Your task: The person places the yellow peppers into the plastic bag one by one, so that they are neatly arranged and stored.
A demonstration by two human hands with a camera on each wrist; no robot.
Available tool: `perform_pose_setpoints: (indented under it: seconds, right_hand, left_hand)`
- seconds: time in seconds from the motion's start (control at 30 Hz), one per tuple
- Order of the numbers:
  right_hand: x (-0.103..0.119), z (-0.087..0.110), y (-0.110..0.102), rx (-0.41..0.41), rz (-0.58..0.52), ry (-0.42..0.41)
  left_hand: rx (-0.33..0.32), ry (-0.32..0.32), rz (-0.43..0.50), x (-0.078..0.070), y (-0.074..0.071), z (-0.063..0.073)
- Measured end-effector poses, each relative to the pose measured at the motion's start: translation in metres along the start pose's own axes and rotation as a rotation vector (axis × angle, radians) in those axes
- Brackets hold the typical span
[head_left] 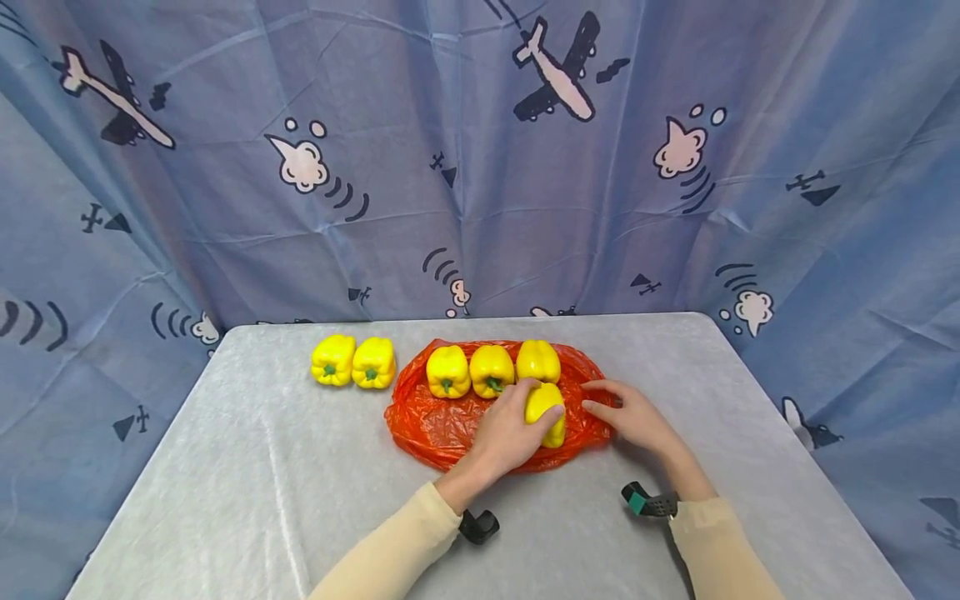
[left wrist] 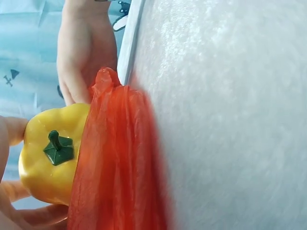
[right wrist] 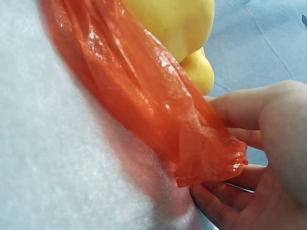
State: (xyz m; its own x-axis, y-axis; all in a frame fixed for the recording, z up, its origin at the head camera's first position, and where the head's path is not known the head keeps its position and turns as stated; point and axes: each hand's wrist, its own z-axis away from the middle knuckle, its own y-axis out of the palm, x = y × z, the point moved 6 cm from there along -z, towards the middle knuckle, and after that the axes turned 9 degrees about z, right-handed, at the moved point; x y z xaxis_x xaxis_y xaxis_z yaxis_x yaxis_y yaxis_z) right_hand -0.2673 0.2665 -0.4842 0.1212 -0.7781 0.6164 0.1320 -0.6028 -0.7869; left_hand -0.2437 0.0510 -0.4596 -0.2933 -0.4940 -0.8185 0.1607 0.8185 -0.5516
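My left hand (head_left: 504,429) grips a yellow bell pepper (head_left: 553,417), thumb and fingers on opposite sides, at the front right of an open red plastic bag (head_left: 450,425). In the left wrist view, the held pepper's green stem (left wrist: 58,148) faces the camera, and the bag wall covers part of its side. My right hand (head_left: 636,414) is at the bag's right rim, its fingers spread and touching the crinkled plastic (right wrist: 211,160). Behind the held pepper, a row of three yellow bell peppers (head_left: 448,372) lies in the bag.
Two more yellow bell peppers (head_left: 352,362) sit side by side on the table, left of the bag. The grey-white cloth-covered table (head_left: 202,483) ends at a blue patterned curtain (head_left: 420,167) behind and at both sides.
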Motion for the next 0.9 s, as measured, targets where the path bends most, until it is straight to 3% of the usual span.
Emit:
perform_pose_setpoints:
  seconds: [0.57, 0.9]
  right_hand:
    - [0.0052, 0.0007, -0.0016, 0.006, 0.013, 0.009]
    - [0.003, 0.0009, -0.0008, 0.01, -0.006, 0.019]
  left_hand:
    - [-0.035, -0.008, -0.052, 0.0058, 0.0072, 0.001]
    - [0.04, -0.049, -0.025, 0.0048, 0.005, 0.003]
